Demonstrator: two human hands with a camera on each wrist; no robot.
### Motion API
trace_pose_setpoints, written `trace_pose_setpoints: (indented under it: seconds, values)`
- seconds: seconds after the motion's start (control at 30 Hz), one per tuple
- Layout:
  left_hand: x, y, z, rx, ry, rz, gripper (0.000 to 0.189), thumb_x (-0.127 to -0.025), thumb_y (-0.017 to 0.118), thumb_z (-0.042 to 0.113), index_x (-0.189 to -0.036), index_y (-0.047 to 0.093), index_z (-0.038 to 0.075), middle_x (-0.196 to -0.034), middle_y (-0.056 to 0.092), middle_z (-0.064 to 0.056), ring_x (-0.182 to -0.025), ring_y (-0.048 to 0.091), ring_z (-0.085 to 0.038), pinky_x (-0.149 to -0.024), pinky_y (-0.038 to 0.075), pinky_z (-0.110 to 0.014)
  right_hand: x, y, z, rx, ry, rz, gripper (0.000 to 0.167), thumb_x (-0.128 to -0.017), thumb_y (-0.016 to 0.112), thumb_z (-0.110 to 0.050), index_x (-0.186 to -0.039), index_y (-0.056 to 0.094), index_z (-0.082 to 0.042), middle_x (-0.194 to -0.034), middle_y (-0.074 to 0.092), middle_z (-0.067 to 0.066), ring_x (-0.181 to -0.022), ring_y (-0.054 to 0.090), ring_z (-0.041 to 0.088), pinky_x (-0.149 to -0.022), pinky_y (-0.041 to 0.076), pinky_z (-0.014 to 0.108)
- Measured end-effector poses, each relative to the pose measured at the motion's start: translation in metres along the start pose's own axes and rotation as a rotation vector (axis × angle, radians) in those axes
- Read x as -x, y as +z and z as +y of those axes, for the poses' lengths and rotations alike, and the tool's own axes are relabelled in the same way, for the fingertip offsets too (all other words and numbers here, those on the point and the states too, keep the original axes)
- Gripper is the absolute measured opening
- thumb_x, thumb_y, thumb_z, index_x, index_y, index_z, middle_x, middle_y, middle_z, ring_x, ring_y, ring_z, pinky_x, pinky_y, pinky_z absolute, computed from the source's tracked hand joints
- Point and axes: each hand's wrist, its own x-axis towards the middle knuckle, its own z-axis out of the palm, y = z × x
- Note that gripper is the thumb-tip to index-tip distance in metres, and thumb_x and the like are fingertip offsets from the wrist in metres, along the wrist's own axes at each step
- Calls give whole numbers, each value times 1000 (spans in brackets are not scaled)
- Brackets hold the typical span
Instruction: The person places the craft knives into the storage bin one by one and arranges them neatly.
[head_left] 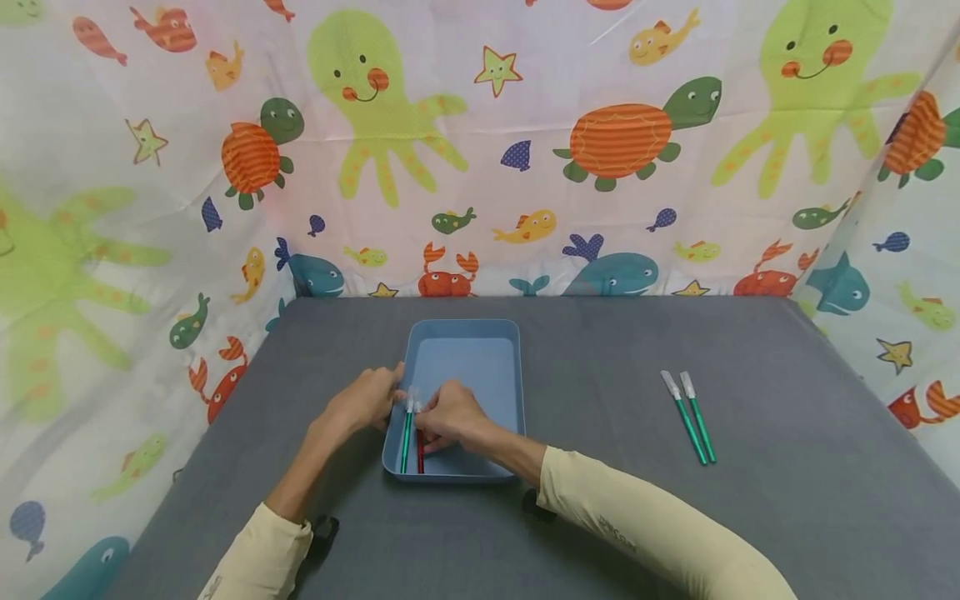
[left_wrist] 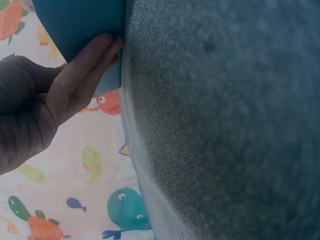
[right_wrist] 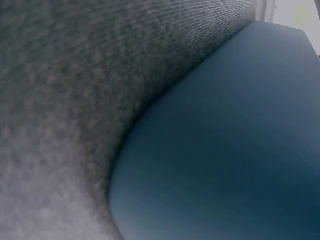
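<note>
A blue tray lies on the table. My left hand holds its left rim; in the left wrist view, the fingers lie along the outer wall and the thumb goes toward the rim. Inside the tray, my right hand pinches a slim red pen-like tool, its upper end partly hidden by the fingers. Just left of it, parallel, lies a slim green pen-like tool with a clear cap. The right wrist view shows the tray's outer wall but not the hand.
Two more green pen-like tools with clear caps lie side by side on the grey table, right of the tray. A curtain printed with sea animals hangs behind the table and along its sides.
</note>
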Motion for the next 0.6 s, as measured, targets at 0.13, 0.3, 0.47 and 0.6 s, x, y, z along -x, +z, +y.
trace_pose_setpoints:
  seconds: [0.13,0.3,0.47,0.6]
  values:
    - [0,0,2,-5,-4,-8,68,-105,60,9,-161,25,-8,-152,48,-37,-89,72,-20,-61,57,-30,-1,4,1,25,-28,2,11,-92,69,5,-85,75,11,-69,70,14,-63,75,24,-63,64,36]
    - [1,0,3,-13,1,-1,67,-105,60,5,-161,25,-8,-136,64,-33,-81,72,-16,-58,53,-28,-2,8,1,23,-47,-4,9,-92,70,8,-86,74,13,-76,75,23,-70,78,31,-63,64,35]
    - [2,1,2,-11,9,6,65,-104,57,-1,-161,25,-9,-97,74,-15,-77,71,-14,-55,47,-25,-2,10,2,33,-53,-16,6,-91,71,10,-89,74,14,-78,75,25,-71,78,34,-63,64,36]
    - [0,1,2,-9,1,3,65,-105,57,2,-161,24,-8,-110,74,-23,-81,72,-15,-57,52,-28,-2,7,1,60,-44,-17,6,-91,72,9,-86,74,13,-77,75,24,-70,78,33,-62,64,35]
